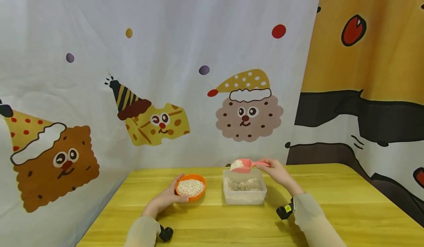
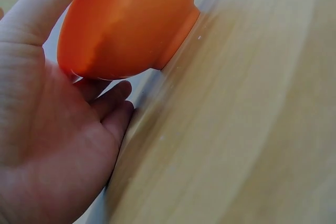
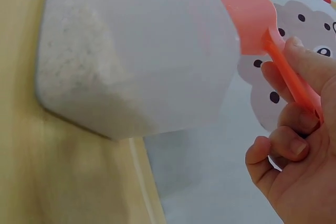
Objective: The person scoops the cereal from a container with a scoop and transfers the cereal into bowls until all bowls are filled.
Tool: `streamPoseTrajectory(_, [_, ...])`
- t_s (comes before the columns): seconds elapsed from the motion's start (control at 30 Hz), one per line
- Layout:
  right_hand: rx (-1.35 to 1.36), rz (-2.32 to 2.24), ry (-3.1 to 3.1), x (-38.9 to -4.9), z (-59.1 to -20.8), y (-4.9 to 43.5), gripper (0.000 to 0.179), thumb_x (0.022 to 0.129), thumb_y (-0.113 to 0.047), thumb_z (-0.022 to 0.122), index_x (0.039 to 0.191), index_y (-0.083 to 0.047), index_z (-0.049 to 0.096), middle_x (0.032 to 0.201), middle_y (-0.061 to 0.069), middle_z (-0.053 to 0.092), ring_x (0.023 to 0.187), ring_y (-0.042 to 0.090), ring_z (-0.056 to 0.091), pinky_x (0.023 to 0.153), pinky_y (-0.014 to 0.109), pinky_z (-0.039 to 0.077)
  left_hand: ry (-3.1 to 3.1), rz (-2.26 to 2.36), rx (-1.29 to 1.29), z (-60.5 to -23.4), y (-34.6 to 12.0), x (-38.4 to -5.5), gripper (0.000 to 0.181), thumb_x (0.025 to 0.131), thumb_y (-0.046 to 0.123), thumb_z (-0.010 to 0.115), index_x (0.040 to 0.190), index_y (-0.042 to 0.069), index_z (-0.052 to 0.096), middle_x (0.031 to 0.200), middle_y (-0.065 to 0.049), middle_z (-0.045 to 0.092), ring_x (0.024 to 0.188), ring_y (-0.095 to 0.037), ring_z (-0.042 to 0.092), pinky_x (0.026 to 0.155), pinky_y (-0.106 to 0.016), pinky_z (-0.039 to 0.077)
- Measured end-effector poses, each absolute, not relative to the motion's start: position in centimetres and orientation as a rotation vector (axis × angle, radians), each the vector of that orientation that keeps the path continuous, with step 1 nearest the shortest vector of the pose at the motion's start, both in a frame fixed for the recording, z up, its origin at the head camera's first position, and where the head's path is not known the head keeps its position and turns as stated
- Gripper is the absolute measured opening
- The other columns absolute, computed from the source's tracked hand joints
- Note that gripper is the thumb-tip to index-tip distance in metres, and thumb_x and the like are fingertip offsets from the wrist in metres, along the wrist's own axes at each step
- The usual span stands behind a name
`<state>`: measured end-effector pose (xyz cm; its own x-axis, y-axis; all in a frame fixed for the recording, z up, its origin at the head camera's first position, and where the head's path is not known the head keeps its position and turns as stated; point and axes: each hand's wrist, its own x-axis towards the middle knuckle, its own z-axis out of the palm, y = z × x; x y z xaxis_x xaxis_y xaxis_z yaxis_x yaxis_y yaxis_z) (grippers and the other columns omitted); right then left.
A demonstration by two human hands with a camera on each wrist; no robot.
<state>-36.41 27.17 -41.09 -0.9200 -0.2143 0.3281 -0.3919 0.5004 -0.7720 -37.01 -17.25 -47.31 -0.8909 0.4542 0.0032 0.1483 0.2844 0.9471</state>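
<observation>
My left hand [image 1: 170, 195] holds an orange bowl [image 1: 200, 195] at its left side. The thumb lies along the near side and the fingers reach round behind. Pale grains that look like rice [image 1: 190, 187] fill the bowl, whose foot stands on the table in the left wrist view. With my right hand [image 1: 275, 170] I grip the handle of a pink scoop [image 3: 247, 11]. The scoop is above a translucent plastic box [image 1: 245, 198] and carries a heap of the same grains [image 1: 236, 164]. More grains [image 1: 250, 184] lie inside the box, piled unevenly.
Bowl and box stand side by side on a yellow wood-grain table [image 1: 212, 225], with a gap between them. A white cloth [image 1: 172, 55] printed with cartoon food hangs behind the table's far edge. Another printed cloth [image 1: 377, 70] hangs at the right.
</observation>
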Motion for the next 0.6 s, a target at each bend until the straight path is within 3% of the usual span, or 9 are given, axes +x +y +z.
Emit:
streamPoseTrajectory(0.27, [0.549, 1.419, -2.532, -36.7, -40.2, 25.6, 0.033, 0.096, -0.031, 0.061, 0.109, -0.001, 0.069, 0.091, 0.012, 0.064, 0.076, 0.021, 0.049, 0.068, 0.035, 0.041, 2.259, 1.662, 0.56, -47.3, -17.3, -36.8, 0.107, 0.078, 0.015, 0.082, 0.156, 0.011, 0.009, 0.153, -0.028, 0.018, 0.138, -0.044, 0.021, 0.108, -0.062, 0.018])
streamPoseTrajectory(0.47, [0.579, 1.411, -2.53, -37.0, -39.7, 23.5, 0.032, 0.096, -0.029, 0.063, 0.107, 0.0, 0.07, 0.089, 0.016, 0.065, 0.073, 0.019, 0.048, 0.067, 0.032, 0.041, 2.244, 1.684, 0.563, -47.2, -17.1, -36.8, 0.102, 0.079, 0.015, 0.082, 0.155, 0.011, 0.013, 0.152, -0.027, 0.022, 0.137, -0.042, 0.026, 0.107, -0.059, 0.023])
streamPoseTrajectory(0.6, [0.621, 1.422, -2.532, -37.2, -39.5, 22.0, 0.031, 0.095, -0.028, 0.063, 0.106, 0.001, 0.07, 0.085, 0.011, 0.063, 0.07, 0.017, 0.045, 0.065, 0.031, 0.039, 2.225, 1.704, 0.565, -47.2, -16.9, -36.8, 0.101, 0.08, 0.014, 0.081, 0.154, 0.011, 0.014, 0.152, -0.026, 0.023, 0.136, -0.042, 0.027, 0.107, -0.059, 0.023])
